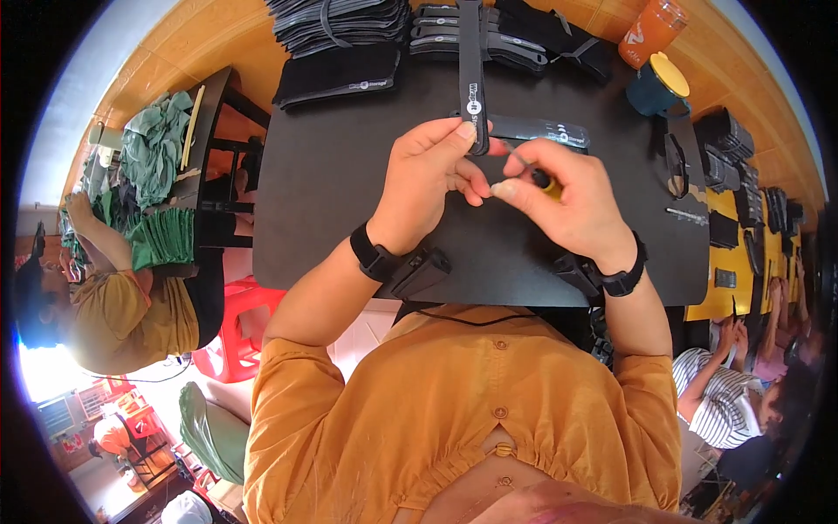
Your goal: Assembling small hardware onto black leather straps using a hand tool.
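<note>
My left hand (428, 179) pinches the lower end of a black strap (471, 74) with white print. The strap runs up and away from me over the table, toward the stacks at the back. Just to the right, my right hand (563, 192) is closed around a small tool with a yellow and black handle (548, 182). A thin metal part of it points toward the strap's end; its exact kind is hard to make out. Both hands are close together above the table. Behind the right hand lies another dark, shiny strap (524, 128).
At the back of the black table (332, 183) sit bundled black straps (336, 26), a folded black stack (340, 72) and more straps (432, 39). A blue mug with yellow lid (655, 86) and an orange tumbler (653, 33) stand back right. Co-workers sit at both sides.
</note>
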Action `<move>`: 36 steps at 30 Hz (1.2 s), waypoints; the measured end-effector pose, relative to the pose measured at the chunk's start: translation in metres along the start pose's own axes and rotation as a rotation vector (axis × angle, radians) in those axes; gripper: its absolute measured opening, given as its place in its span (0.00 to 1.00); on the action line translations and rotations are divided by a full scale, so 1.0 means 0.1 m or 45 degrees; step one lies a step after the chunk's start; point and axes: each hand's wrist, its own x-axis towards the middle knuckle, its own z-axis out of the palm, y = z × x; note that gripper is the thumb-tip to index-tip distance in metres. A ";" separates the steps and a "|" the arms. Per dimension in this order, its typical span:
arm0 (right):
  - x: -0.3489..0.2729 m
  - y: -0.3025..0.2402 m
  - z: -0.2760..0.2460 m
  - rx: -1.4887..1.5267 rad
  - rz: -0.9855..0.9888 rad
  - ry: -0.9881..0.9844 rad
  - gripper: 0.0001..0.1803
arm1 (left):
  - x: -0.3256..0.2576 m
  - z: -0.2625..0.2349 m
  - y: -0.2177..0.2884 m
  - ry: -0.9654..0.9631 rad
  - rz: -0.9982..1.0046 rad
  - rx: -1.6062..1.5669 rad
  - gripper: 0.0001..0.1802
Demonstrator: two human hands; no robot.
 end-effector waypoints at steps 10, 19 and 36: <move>0.18 0.05 0.04 -0.597 -0.535 0.289 0.08 | -0.04 0.01 0.03 -0.075 -0.014 0.075 0.15; 0.13 -0.09 0.01 -0.595 -0.619 0.373 0.10 | -0.11 0.07 0.04 -0.148 0.159 0.034 0.17; -0.11 -0.31 0.21 -0.252 -0.603 0.583 0.05 | -0.52 0.38 0.06 0.009 0.589 0.837 0.20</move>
